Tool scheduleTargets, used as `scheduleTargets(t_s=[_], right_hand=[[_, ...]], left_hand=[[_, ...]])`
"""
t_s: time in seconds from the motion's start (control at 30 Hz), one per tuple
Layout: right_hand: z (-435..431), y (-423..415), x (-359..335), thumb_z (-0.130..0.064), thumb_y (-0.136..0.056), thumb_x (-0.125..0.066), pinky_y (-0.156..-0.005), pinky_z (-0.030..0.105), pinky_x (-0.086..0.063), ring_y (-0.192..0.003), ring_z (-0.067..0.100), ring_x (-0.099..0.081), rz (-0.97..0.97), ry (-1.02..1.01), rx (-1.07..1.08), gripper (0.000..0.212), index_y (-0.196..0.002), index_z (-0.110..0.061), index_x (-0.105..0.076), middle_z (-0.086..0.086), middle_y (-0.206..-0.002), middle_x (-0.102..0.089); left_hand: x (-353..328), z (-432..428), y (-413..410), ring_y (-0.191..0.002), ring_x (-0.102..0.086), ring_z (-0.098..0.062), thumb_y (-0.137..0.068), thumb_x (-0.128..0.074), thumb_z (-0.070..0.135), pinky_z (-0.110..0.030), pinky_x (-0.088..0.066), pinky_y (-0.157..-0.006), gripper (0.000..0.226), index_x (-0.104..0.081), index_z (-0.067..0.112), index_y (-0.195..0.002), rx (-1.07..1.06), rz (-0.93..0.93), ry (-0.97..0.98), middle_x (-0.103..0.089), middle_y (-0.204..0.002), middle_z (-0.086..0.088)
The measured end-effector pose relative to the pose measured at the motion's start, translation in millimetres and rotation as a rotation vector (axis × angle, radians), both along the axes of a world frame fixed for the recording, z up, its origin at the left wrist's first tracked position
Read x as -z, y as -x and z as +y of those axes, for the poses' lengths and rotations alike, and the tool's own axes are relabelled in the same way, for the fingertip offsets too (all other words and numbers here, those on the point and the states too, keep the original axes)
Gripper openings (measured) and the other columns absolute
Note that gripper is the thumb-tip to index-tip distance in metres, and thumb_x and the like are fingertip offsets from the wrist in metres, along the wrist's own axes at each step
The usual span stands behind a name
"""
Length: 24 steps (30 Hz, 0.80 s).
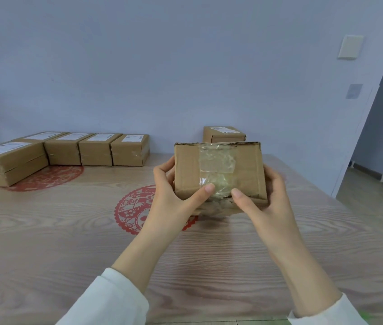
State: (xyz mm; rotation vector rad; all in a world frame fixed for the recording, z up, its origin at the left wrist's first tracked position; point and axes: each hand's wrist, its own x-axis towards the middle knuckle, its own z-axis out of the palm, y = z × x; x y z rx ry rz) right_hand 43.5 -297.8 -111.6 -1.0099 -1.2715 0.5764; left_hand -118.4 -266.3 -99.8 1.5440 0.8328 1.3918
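Head view. Item: cardboard box [246, 172], held over the middle of the bench [68, 231], seemingly lifted off it, taped face toward the camera.

Left hand [174, 198] and right hand [268, 202] clasp opposite ends, fingers [162, 169] curled round the back, thumbs pressing the crumpled tape [216, 160] near the torn lower edge.

Also present: row of labelled boxes [96, 148] far left; single box [223, 134] behind; red paper-cut [132, 207] beneath.

Risk: the tape looks loose, so thumb pressure could split the lower flap and spill the contents.
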Motion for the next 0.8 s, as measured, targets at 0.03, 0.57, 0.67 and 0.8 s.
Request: scheduleTargets(t_s=[0.03,0.57,0.67,0.8], right_hand=[[-1,1,0,-0.049,-0.062,-0.080,-0.088,0.023,-0.050,-0.106,0.001,-0.061,-0.012,0.019,-0.005,0.079,-0.128,-0.032,-0.041,-0.010,-0.121,-0.060],[-5,9,14,-0.030,-0.077,-0.073,-0.074,0.010,-0.049,-0.095,-0.012,-0.060,0.049,0.138,0.026,0.068,-0.135,-0.030,-0.038,-0.018,-0.114,-0.062],[-6,9,16,-0.021,-0.078,-0.074,-0.077,0.016,-0.051,-0.096,-0.006,-0.063,0.063,0.150,-0.001,0.066,-0.133,-0.028,-0.038,-0.011,-0.114,-0.064],[-7,12,16,-0.052,-0.060,-0.070,-0.079,0.015,-0.047,-0.099,-0.006,-0.060,0.073,0.164,0.038,0.084,-0.135,-0.027,-0.041,-0.013,-0.114,-0.063]], left_hand=[[1,0,0,-0.105,-0.062,0.000,-0.059,-0.074,0.038,-0.024,-0.054,-0.088,0.077,-0.025,0.041,-0.119,-0.008,0.004,-0.004,-0.053,-0.131,0.007],[18,-2,0,-0.123,-0.051,-0.008,-0.057,-0.078,0.038,-0.030,-0.049,-0.099,0.104,-0.023,0.025,-0.145,-0.010,0.061,0.066,-0.048,-0.137,0.005],[21,-1,1,-0.122,-0.053,-0.013,-0.053,-0.078,0.043,-0.035,-0.050,-0.098,0.100,-0.030,0.026,-0.138,-0.041,0.025,0.087,-0.049,-0.133,0.002],[26,-4,0,-0.115,-0.057,-0.010,-0.051,-0.080,0.041,-0.033,-0.053,-0.094,0.101,-0.028,0.039,-0.137,-0.026,0.042,0.086,-0.047,-0.134,0.004]])
